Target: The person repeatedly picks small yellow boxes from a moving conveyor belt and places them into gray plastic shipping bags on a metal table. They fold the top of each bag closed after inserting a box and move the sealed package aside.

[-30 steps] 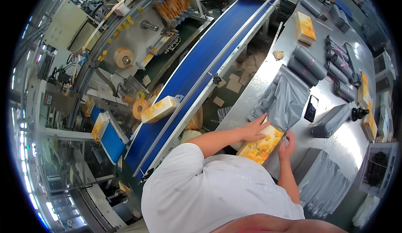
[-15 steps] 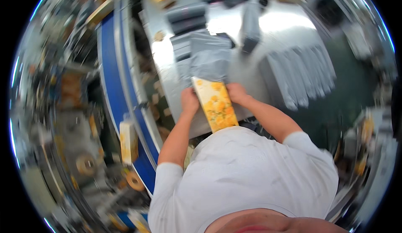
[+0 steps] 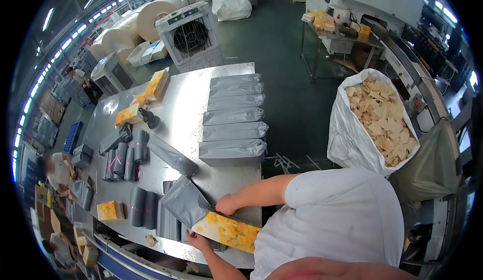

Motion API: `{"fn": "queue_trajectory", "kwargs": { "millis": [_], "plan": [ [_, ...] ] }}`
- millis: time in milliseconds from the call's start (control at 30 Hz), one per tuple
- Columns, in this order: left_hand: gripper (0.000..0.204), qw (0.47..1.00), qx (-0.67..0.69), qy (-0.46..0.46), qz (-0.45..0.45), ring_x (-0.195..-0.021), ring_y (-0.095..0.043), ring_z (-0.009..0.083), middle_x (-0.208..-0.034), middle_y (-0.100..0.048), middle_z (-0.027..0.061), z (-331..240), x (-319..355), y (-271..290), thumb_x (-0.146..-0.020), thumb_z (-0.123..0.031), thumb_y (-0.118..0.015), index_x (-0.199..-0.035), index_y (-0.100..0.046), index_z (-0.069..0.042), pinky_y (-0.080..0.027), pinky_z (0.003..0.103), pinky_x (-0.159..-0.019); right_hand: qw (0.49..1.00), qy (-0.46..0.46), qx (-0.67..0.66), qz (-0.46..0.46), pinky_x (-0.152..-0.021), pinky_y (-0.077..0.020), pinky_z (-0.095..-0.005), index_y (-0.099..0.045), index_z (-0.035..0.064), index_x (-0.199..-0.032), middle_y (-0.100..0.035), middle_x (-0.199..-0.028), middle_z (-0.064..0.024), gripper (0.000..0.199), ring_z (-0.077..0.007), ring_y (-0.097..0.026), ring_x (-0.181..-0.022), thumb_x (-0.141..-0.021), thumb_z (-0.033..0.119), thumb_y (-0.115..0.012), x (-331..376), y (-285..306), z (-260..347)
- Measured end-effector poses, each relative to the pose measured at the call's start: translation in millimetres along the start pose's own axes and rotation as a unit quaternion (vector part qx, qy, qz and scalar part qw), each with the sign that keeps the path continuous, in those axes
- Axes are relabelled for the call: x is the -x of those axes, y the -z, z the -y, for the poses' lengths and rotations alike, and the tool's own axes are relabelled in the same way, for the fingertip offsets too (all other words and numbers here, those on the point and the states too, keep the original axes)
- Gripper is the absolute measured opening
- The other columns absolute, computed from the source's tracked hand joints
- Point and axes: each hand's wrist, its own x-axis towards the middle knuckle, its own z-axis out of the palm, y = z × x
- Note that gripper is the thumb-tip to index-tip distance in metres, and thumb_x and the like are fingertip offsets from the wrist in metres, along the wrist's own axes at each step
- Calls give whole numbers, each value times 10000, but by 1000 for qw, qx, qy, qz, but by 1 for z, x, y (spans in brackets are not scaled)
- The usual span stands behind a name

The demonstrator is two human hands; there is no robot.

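A long yellow-and-white flowered pack (image 3: pixel 226 231) lies against my white shirt, its far end at the mouth of a grey plastic bag (image 3: pixel 186 203) on the metal table. My right hand (image 3: pixel 226 204) is closed on the bag's edge at one side of the mouth. On the opposite side, my left hand (image 3: pixel 198 240) pinches the other edge, its fingertips partly hidden. How far the pack reaches into the bag cannot be seen. More flat grey bags (image 3: pixel 168 222) lie under and beside this one.
Filled grey bags (image 3: pixel 234 116) lie in a row along the table's right side. Grey rolls (image 3: pixel 137 207), a dark bottle (image 3: pixel 150 119) and flowered packs (image 3: pixel 157 85) stand farther off. A blue conveyor (image 3: pixel 128 265) runs along the left. A sack of tan scraps (image 3: pixel 377 119) stands right.
My view has swung and lifted, so the table now runs off to the left and more of the hall shows. Both hands stay at the bag's mouth with the pack between them.
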Motion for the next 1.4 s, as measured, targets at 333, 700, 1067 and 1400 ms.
{"fn": "queue_trajectory", "kwargs": {
  "millis": [333, 700, 1067, 1400],
  "plan": [
    [271, 948, -190, -147, 209, -857, -713, 231, -990, -788, 186, 14, 64, 39, -954, -166, -720, -1058, -748, 83, -561, 374, -799, 1000, 1, -16, 5, -849, -595, -519, -792, 113, -1109, -772, -1127, -162, 293, -382, -730, -1074, -925, 225, -594, 1, -3, 10],
    [267, 943, -286, -73, 151, -837, -748, 412, -906, -767, 246, -18, 49, 17, -894, -197, -751, -1021, -769, 38, -563, 463, -764, 1000, 12, 15, -1, -844, -582, -528, -797, 74, -1040, -774, -1066, -195, 283, -404, -734, -1023, -896, 235, -615, -5, -6, 3],
    [264, 831, -356, -14, 426, -837, -721, 430, -903, -723, 278, 44, 216, 54, -919, -225, -647, -967, -755, 11, -543, 517, -730, 935, 192, 24, 296, -771, -560, -522, -786, 17, -956, -759, -936, -232, 336, -389, -740, -878, -812, 300, -678, 67, -95, -70],
    [223, 982, -164, 47, 84, -718, -686, 286, -807, -723, 178, 11, 235, 27, -929, -205, -742, -967, -718, 13, -529, 408, -693, 933, 203, 83, 284, -853, -560, -520, -765, 72, -978, -756, -1015, -193, 232, -416, -706, -983, -900, 269, -669, 79, -9, 23]
  ]
}}
